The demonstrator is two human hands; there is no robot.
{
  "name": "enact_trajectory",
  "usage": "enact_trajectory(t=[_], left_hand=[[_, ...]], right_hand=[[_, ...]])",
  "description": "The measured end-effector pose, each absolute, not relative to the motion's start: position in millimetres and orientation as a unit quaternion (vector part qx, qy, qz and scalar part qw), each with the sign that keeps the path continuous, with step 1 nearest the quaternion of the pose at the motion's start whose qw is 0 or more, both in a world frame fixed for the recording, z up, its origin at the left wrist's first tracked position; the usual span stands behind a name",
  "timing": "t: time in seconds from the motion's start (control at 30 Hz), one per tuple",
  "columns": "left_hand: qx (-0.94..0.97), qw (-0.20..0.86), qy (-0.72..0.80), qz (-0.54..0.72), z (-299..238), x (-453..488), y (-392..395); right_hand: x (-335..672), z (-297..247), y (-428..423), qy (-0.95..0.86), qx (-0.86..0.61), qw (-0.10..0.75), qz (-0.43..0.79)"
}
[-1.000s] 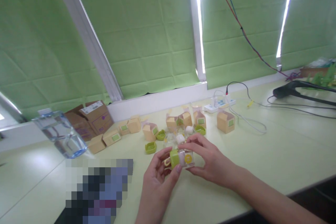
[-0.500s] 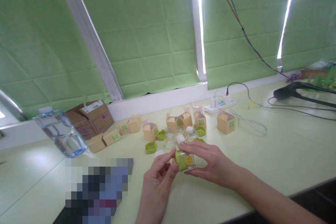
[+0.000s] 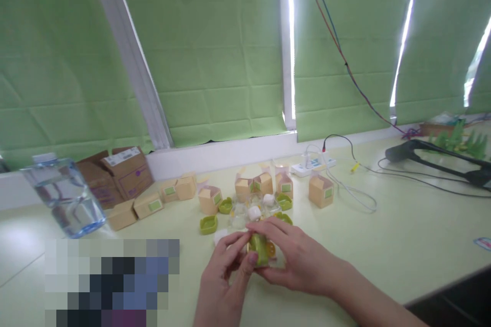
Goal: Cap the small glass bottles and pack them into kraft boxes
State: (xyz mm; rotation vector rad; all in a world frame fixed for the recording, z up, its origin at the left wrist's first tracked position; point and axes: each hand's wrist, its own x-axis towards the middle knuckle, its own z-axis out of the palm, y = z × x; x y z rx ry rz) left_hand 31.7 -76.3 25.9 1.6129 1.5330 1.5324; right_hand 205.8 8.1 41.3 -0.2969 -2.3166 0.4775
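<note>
Toward the near edge of the worktop (image 3: 368, 235), grips cap (image 3: 259, 251) with left hand (image 3: 226, 272), clear box (image 3: 272, 256) with right hand (image 3: 297, 251), closer together now, seemingly fitted.

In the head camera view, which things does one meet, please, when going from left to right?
Water bottle → brown cardboard box → left hand → green-and-clear container held between the hands → right hand → yellow tag on the cable → sticker at the right edge.

light: daylight past green blinds (image 3: 224, 56) | glare: table (image 3: 19, 232) far left | focus: soft | lower left: pixelated
</note>
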Motion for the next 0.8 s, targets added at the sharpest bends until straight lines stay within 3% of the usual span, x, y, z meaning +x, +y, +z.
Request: enact_trajectory(t=[0.23, 0.47, 0.67, 0.8], left_hand=[[0.545, 0.271, 0.576, 0.545, 30, 31, -80], [0.583, 0.285, 0.559, 0.516, 24, 43, -83], [0.609, 0.273, 0.567, 0.483, 19, 45, -82], [0.643, 0.247, 0.565, 0.454, 19, 44, -82]], right_hand=[[248, 55, 40, -0.869, -0.283, 0.37, 0.169], [266, 31, 79, -0.838, -0.416, 0.308, 0.171], [263, 19, 87, -0.835, -0.436, 0.293, 0.164], [265, 37, 77, -0.85, -0.39, 0.339, 0.102]])
